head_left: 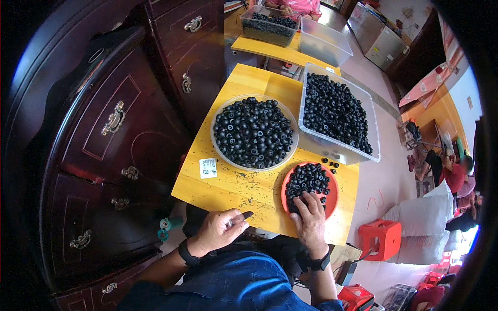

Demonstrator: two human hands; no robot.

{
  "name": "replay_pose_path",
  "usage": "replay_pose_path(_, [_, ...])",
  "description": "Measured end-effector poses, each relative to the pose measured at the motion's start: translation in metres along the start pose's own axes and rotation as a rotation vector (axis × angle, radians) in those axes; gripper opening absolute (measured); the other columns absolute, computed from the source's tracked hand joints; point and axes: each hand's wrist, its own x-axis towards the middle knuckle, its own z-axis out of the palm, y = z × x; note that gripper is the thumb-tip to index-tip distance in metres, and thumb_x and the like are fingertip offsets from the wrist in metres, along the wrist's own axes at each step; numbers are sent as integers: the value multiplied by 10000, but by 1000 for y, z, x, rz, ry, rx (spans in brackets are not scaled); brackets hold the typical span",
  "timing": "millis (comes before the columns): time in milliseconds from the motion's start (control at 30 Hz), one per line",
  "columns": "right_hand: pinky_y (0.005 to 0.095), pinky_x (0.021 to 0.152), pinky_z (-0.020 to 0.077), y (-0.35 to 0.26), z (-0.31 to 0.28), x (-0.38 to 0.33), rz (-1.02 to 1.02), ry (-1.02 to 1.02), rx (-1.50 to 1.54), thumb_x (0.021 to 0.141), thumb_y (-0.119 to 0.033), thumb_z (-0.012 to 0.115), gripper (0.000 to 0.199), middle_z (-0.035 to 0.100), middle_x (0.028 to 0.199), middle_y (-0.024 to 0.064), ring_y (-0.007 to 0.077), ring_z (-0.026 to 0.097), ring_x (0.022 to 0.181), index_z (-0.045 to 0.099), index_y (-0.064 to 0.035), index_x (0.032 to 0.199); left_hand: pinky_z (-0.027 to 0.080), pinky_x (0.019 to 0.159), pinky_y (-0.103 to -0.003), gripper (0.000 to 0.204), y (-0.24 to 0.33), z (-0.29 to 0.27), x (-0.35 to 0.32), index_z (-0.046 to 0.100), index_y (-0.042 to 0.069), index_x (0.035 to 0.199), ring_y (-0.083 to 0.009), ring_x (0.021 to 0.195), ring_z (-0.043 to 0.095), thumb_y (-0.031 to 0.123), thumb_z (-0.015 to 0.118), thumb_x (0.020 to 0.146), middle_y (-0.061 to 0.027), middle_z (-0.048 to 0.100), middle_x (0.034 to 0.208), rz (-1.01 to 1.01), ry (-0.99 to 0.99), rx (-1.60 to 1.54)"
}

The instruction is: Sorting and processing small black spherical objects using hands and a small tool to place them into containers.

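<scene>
My left hand [220, 229] is closed around a small tool with a dark, pointed tip [247, 214]; its grip is mostly hidden by the fingers. It hovers at the table's near edge, over scattered black crumbs. My right hand [310, 220] reaches into the orange-red plate [336, 193], fingers stretched and fingertips touching small black ring-shaped parts [307, 179]. Whether a part sits under the fingertips is hidden. Beyond the plate, a round clear tub [213, 140] is heaped with the same parts [253, 132].
Behind the plate, a clear rectangular bin [374, 129] of black parts overhangs the yellow table's [207, 194] right edge. A white label card [208, 168] lies left. Dark drawers [119, 140] stand close on my left. A red stool [380, 239] is right; another person [301, 6] sits beyond.
</scene>
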Motion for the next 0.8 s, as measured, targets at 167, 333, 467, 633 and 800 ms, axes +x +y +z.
replay_pose_path(167, [465, 948, 472, 5, 8, -4, 0, 9, 34, 837, -180, 700, 330, 599, 1200, 142, 365, 559, 1133, 658, -89, 1151, 473, 521, -302, 184, 6, 10, -4, 608, 18, 816, -189, 550, 621, 144, 736, 856, -67, 642, 674, -29, -49, 33])
replay_pose_path(333, [445, 833, 487, 7, 12, -6, 27, 54, 49, 839, -186, 702, 271, 605, 1075, 132, 334, 584, 959, 652, -85, 1085, 498, 540, -310, 182, 5, 15, -10, 626, 16, 855, -211, 569, 651, 166, 729, 866, -88, 654, 679, -74, -88, 62])
replay_pose_path(467, [439, 808, 487, 7, 12, -5, 73, 38, 29, 859, -219, 693, 258, 593, 1020, 141, 330, 579, 905, 623, -71, 1059, 520, 565, -306, 181, 8, 19, -8, 632, 14, 875, -220, 605, 679, 167, 728, 867, -108, 684, 722, -98, -152, 75])
replay_pose_path(633, [438, 816, 491, 5, 10, -2, 130, 29, 11, 878, -252, 679, 271, 594, 1013, 148, 341, 583, 919, 611, -59, 1054, 504, 547, -314, 186, -1, 30, -12, 628, 15, 880, -221, 577, 659, 169, 732, 867, -97, 668, 697, -54, -181, 17])
replay_pose_path(800, [444, 766, 520, 8, 7, 0, 156, -11, 88, 883, -262, 679, 256, 612, 968, 148, 343, 623, 862, 630, -55, 1027, 454, 518, -307, 171, 5, 30, -7, 602, 15, 827, -193, 535, 602, 125, 726, 869, -82, 632, 667, -47, -158, 19])
